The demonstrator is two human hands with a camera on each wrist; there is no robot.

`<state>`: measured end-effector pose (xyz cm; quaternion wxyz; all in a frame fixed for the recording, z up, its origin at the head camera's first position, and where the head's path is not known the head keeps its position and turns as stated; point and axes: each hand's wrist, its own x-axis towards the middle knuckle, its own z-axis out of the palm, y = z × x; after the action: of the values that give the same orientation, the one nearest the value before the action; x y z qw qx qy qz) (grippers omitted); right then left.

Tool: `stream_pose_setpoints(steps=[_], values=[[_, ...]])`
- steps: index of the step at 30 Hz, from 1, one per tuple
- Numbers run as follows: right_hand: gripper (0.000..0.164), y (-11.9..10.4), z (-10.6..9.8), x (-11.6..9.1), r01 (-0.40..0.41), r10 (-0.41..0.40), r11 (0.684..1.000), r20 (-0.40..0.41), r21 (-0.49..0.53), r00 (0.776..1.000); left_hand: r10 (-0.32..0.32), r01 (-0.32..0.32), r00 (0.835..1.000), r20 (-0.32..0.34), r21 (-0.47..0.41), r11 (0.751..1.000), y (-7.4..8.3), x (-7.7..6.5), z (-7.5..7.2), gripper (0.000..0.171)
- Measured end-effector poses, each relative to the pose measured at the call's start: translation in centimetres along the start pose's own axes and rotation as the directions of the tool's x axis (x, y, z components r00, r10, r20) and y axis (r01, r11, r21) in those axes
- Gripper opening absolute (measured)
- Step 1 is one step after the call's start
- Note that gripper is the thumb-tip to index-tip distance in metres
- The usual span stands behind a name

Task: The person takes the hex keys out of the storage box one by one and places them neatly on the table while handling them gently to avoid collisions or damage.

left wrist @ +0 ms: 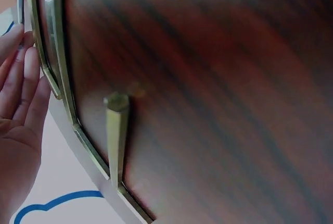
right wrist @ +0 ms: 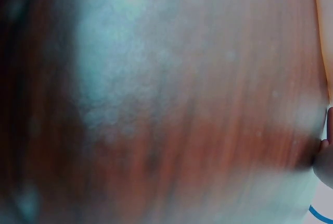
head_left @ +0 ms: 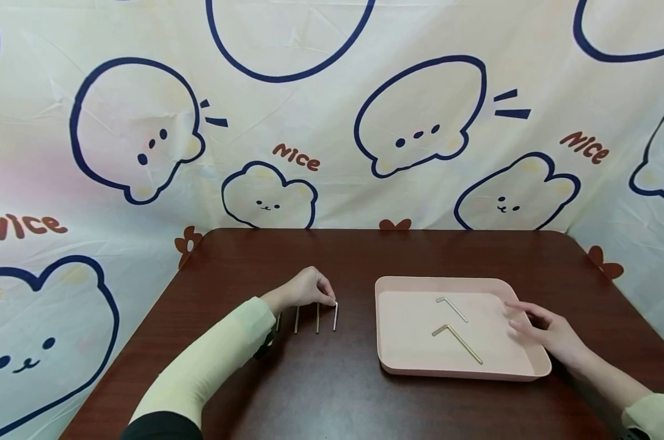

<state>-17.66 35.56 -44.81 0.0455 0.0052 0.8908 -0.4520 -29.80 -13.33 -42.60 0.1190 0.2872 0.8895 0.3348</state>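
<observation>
My left hand (head_left: pixel 304 288) pinches the upper end of a silver hex key (head_left: pixel 335 318) on the table, at the right end of a row. Beside it to the left lie several brass-coloured hex keys (head_left: pixel 317 321), partly hidden by the hand and sleeve. The left wrist view shows their bent short arms, with the left hand (left wrist: pixel 18 99) at the far-left silver one. My right hand (head_left: pixel 554 335) grips the right rim of a pink tray (head_left: pixel 394 336), fingers reaching over its edge. Inside lie a silver hex key (head_left: pixel 454 310) and a larger brass-coloured one (head_left: pixel 462 345).
A dark brown wooden table (head_left: pixel 288 391) carries everything. Behind it and along both sides hangs a pale cloth (head_left: pixel 332 122) with blue cartoon outlines. The right wrist view is mostly blurred tabletop (right wrist: pixel 208 104), with the tray's side (right wrist: pixel 325 26) along its right edge.
</observation>
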Motion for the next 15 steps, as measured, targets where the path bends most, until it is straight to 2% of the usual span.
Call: stream_pose_setpoints(steps=[9, 15], values=[[0.066, -0.14, 0.01, -0.01, 0.004, -0.004, 1.000, 0.001, 0.006, 1.000, 0.034, -0.030, 0.998, -0.047, 0.078, 0.997, -0.07, -0.45, 0.02, 0.011], [0.065, 0.08, 0.02, -0.04, 0.007, -0.008, 1.000, -0.011, -0.027, 1.000, -0.008, 0.013, 0.998, -0.056, 0.087, 0.996, -0.26, -0.55, 0.08, 0.013]])
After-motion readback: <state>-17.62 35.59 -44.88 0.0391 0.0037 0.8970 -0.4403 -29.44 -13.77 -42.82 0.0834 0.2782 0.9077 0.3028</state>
